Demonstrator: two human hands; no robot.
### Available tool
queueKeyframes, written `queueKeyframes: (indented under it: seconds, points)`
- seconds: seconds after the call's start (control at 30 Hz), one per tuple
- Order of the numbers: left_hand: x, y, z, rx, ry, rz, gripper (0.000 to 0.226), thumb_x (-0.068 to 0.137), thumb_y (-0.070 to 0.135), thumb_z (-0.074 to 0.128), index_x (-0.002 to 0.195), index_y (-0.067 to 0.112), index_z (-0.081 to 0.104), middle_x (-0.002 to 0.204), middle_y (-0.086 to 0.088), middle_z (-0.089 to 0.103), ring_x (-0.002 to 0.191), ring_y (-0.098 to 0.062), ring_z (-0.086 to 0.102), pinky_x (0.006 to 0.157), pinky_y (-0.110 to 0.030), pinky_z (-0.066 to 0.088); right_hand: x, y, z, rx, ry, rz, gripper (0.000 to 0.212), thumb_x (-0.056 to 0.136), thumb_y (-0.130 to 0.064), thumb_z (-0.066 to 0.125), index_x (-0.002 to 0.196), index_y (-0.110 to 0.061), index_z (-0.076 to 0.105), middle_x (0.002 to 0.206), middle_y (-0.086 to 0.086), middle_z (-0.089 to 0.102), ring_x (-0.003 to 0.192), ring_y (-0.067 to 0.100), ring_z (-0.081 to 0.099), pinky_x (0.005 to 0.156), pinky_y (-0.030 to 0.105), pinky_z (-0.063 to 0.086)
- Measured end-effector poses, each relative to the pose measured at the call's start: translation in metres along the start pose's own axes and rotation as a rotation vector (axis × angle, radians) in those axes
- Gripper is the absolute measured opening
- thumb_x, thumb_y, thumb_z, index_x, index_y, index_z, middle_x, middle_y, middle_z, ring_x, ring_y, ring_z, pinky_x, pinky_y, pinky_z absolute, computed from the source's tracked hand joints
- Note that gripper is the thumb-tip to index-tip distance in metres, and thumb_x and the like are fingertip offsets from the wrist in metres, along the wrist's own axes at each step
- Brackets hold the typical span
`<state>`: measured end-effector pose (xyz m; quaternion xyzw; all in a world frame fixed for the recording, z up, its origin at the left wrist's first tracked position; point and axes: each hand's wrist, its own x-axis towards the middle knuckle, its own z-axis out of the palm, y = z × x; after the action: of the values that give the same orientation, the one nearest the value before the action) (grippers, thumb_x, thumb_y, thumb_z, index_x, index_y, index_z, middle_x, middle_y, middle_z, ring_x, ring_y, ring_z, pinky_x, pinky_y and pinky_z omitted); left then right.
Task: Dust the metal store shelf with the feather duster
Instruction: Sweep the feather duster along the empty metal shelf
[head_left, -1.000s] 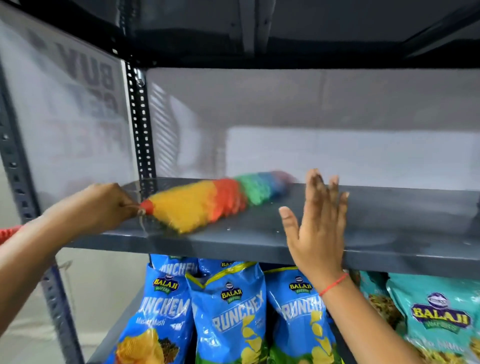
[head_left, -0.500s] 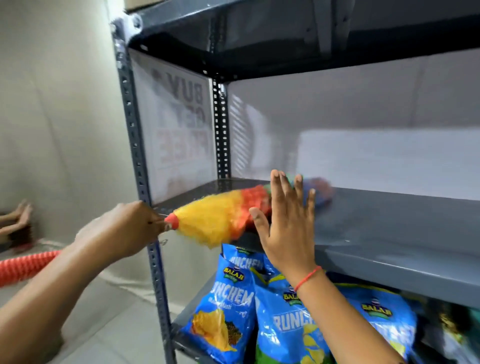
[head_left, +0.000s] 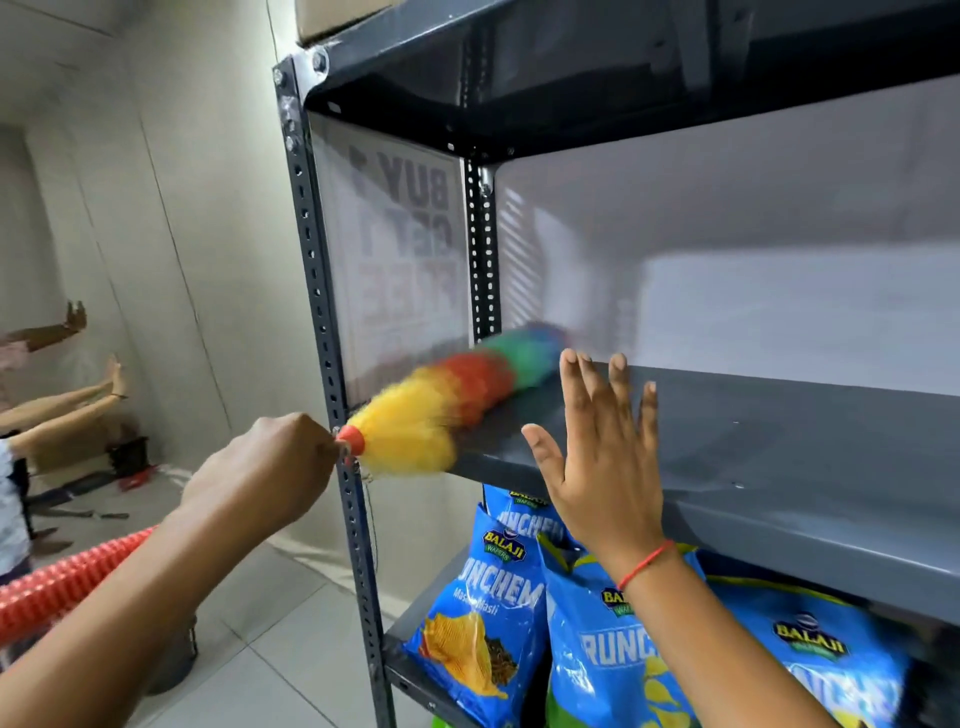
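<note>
Head view looks at a grey metal shelf (head_left: 753, 441) in a bolted rack, seen from its left front corner. At that corner the left hand (head_left: 265, 467) is closed in a fist around the handle of a feather duster (head_left: 452, 400), with only the red collar of the handle showing past the knuckles. The duster's head runs up and to the right from that fist: yellow fluff nearest the hand, then orange-red, then green, with a blurred blue tip at the far end. The yellow part hangs over the shelf's front left edge, while the rest lies across the shelf top toward the back left corner, close to the perforated rear upright (head_left: 483, 249). The colours are smeared by motion blur, so the exact tip position cannot be told.

The right hand (head_left: 602, 457) is held flat and open in front of the shelf, fingers (head_left: 618, 384) spread and pointing up, palm toward the shelf, gripping nothing. It sits just right of the duster's head; whether the palm touches the shelf edge cannot be told. A red thread bracelet (head_left: 647, 564) circles that wrist.

On the level below stand blue snack bags (head_left: 488, 618) with a Balaji logo. A translucent side panel (head_left: 395, 249) with mirrored lettering fills the left end of the rack between the front upright (head_left: 317, 291) and the rear one. A ribbed red object (head_left: 57, 587) shows at the lower left, above the tiled floor (head_left: 291, 623)
</note>
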<state>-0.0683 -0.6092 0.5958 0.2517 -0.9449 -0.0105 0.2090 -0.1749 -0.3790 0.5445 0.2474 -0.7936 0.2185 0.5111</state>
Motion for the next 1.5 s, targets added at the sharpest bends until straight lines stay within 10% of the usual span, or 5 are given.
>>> queueKeyframes:
  seconds: [0.3, 0.4, 0.93, 1.23, 1.5]
  points:
    - [0.009, -0.005, 0.004, 0.006, -0.028, -0.014, 0.043, 0.091, 0.042, 0.050, 0.054, 0.019, 0.050, 0.059, -0.003, 0.055, 0.048, -0.021, 0.051, 0.046, -0.024, 0.038, -0.001, 0.001, -0.001, -0.009, -0.040, -0.020, 0.063, 0.092, -0.050, 0.026, 0.140, -0.009, 0.025, 0.143, 0.016, 0.040, 0.135, 0.033, 0.019, 0.109, 0.056, 0.013]
    - [0.014, -0.009, -0.001, 0.016, 0.010, -0.057, 0.031, 0.091, 0.041, 0.049, 0.078, 0.019, 0.066, 0.064, -0.004, 0.055, 0.060, -0.026, 0.059, 0.056, -0.028, 0.047, 0.000, -0.001, -0.003, -0.019, -0.059, -0.021, 0.063, 0.092, -0.049, 0.028, 0.140, -0.009, 0.027, 0.142, 0.015, 0.040, 0.135, 0.035, 0.022, 0.109, 0.056, 0.012]
    - [0.024, 0.063, 0.020, -0.152, -0.050, 0.759, 0.068, 0.068, 0.083, 0.016, 0.100, 0.045, 0.063, 0.085, 0.014, 0.073, 0.073, -0.008, 0.066, 0.069, -0.033, 0.056, -0.014, 0.041, -0.042, -0.171, 0.048, -0.040, 0.058, 0.092, -0.046, 0.032, 0.139, -0.012, 0.025, 0.145, 0.013, 0.032, 0.137, 0.028, 0.013, 0.109, 0.055, 0.010]
    - [0.044, 0.150, 0.035, -0.221, 0.078, 1.062, 0.047, 0.080, 0.070, 0.026, 0.100, 0.044, 0.060, 0.084, 0.008, 0.073, 0.077, -0.011, 0.065, 0.051, -0.026, 0.048, -0.031, 0.092, -0.099, -0.387, 0.083, 0.041, 0.058, 0.096, -0.050, 0.021, 0.138, -0.011, 0.025, 0.144, 0.013, 0.031, 0.138, 0.026, 0.010, 0.110, 0.053, 0.006]
    - [0.011, 0.281, 0.042, -0.162, 0.083, 1.241, 0.043, 0.093, 0.053, 0.027, 0.107, 0.028, 0.059, 0.111, -0.008, 0.066, 0.102, -0.031, 0.062, 0.080, -0.037, 0.049, -0.050, 0.143, -0.156, -0.526, 0.131, 0.142, 0.059, 0.095, -0.053, 0.022, 0.136, -0.011, 0.028, 0.142, 0.012, 0.033, 0.136, 0.029, 0.014, 0.110, 0.052, 0.005]
